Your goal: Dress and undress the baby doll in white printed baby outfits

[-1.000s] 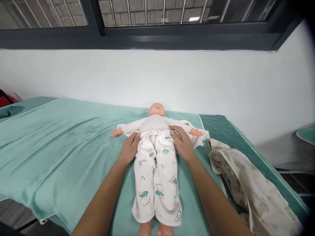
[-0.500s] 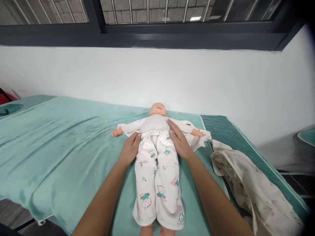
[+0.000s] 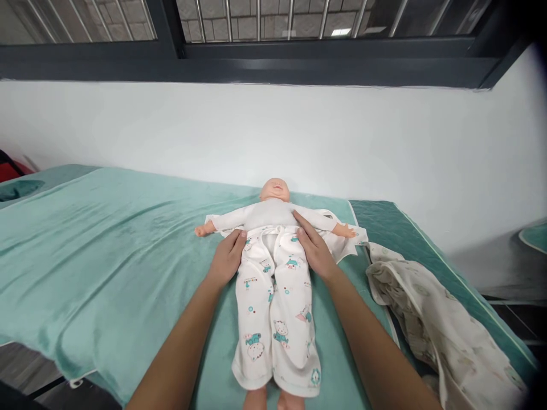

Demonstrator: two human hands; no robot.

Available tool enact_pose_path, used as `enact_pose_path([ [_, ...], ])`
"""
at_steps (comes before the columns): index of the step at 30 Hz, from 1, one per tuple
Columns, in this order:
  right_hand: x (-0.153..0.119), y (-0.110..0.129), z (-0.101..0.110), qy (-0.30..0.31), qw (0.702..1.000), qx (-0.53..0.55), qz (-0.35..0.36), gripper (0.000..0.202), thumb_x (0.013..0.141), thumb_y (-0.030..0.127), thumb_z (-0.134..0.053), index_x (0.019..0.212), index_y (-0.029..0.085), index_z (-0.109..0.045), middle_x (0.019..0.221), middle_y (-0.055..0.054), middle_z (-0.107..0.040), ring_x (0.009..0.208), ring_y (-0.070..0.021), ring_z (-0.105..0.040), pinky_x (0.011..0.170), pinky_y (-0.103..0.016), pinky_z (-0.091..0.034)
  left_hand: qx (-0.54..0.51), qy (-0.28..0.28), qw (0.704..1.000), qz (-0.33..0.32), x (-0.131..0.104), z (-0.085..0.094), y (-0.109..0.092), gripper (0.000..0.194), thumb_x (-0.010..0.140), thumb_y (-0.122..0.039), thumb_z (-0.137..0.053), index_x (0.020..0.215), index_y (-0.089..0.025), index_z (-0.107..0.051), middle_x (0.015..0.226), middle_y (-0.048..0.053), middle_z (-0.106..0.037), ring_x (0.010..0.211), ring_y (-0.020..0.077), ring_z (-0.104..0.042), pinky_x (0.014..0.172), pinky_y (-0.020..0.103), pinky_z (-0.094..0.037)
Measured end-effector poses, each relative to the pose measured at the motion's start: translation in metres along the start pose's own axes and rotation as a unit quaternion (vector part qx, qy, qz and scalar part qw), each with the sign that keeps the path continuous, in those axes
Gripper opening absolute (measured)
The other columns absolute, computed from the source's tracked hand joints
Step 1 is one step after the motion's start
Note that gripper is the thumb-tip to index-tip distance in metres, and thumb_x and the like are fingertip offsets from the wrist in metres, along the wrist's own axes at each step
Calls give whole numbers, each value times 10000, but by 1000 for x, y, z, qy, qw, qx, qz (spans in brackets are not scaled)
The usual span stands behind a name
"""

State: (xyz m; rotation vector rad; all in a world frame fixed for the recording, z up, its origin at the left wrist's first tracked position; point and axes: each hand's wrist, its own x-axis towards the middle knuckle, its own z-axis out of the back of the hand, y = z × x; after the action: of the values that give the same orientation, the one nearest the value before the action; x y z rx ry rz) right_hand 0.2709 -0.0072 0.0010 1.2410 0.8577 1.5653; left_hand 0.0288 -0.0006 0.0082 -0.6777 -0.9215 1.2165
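Note:
A baby doll (image 3: 274,189) lies on its back with its arms stretched out sideways. Printed white trousers (image 3: 256,296) cover its legs, and its bare feet show at the bottom edge. Its torso and arms have a white covering, with a white cloth partly spread under the arms. My left hand (image 3: 228,256) grips the trousers' waist at the doll's left-hand side in view, thumb and fingers together. At the opposite side of the waist rests my right hand (image 3: 314,245), its fingers extended, the index finger reaching up onto the doll's torso.
A light green sheet (image 3: 106,256) covers the bed, with a darker green quilted cover (image 3: 384,219) at the right. A crumpled patterned cloth (image 3: 440,319) lies right of the doll. Behind the bed are a white wall (image 3: 273,131) and a dark-framed barred window.
My right hand's fingers have shifted very slightly at the waist. The whole view has moved a little; the doll and my left hand otherwise look the same.

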Motion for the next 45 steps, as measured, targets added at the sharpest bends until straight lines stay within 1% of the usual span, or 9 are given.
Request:
enact_pose_path([
  [5, 4, -7, 1, -47, 999, -8, 22, 589, 966, 558, -431, 1490, 291, -400, 1595, 11, -329, 1489, -184, -255, 1247, -370, -182, -20, 16, 1000, 17, -1, 1, 1, 353, 932, -542, -456, 915, -217, -592, 783, -32, -546, 733, 150, -490, 684, 268, -364],
  [9, 24, -9, 4, -81, 995, -39, 36, 582, 965, 570, -415, 1444, 244, -462, 1544, -42, -418, 1448, -195, -337, 1222, -376, -240, -51, 28, 998, 34, 2, 0, 3, 371, 902, -566, -499, 1007, -225, -598, 878, -19, -588, 770, 159, -523, 703, 270, -397],
  [17, 67, -8, 9, -12, 994, -100, 48, 482, 970, 568, -395, 1261, 260, -627, 1355, -52, -613, 1305, -239, -507, 1149, -425, -334, -142, 80, 985, 51, 8, -2, 5, 379, 841, -541, -617, 1089, -259, -565, 971, -20, -594, 841, 157, -544, 734, 251, -432],
  [23, 80, -15, 14, -8, 995, -78, 58, 477, 967, 568, -397, 1269, 276, -625, 1367, -48, -608, 1306, -246, -505, 1148, -435, -332, -174, 38, 983, 38, 34, -15, 3, 345, 806, -531, -661, 970, -237, -587, 915, -27, -588, 809, 145, -545, 706, 237, -425],
  [30, 49, -10, 2, -146, 978, -89, 121, 276, 954, 453, -481, 1019, 238, -643, 1242, -80, -606, 1226, -225, -529, 1107, -431, -370, -159, 10, 987, 29, 37, -19, 6, 342, 837, -539, -619, 1018, -249, -620, 923, -18, -608, 816, 152, -537, 739, 260, -429],
  [33, 31, 2, -4, -118, 973, -142, 136, 210, 919, 432, -554, 1007, 247, -601, 1363, -80, -498, 1330, -233, -421, 1152, -449, -301, -129, -19, 991, -4, 31, -17, 8, 322, 842, -499, -624, 1046, -250, -635, 1018, 9, -598, 882, 165, -541, 813, 283, -440],
  [36, 23, 10, -6, -78, 968, -195, 134, 284, 858, 463, -643, 1046, 262, -572, 1449, -74, -415, 1380, -264, -338, 1158, -480, -269, -91, -60, 993, -53, 29, -16, 9, 247, 816, -437, -666, 954, -233, -655, 1065, 29, -508, 950, 167, -524, 865, 284, -443],
  [39, 21, 12, -5, -69, 961, -230, 136, 278, 846, 483, -652, 994, 261, -572, 1415, -77, -433, 1344, -288, -354, 1123, -493, -298, -55, -74, 992, -92, 29, -17, 11, 188, 800, -372, -687, 897, -220, -635, 1064, 40, -442, 1008, 177, -502, 884, 290, -446],
  [45, 17, 16, -8, -64, 926, -319, 189, 267, 891, 456, -600, 744, 234, -602, 1215, -83, -527, 1171, -292, -425, 1026, -495, -333, 31, -103, 975, -195, 29, -17, 13, 111, 785, -224, -657, 798, -210, -547, 1016, 43, -482, 1006, 191, -502, 912, 335, -429],
])
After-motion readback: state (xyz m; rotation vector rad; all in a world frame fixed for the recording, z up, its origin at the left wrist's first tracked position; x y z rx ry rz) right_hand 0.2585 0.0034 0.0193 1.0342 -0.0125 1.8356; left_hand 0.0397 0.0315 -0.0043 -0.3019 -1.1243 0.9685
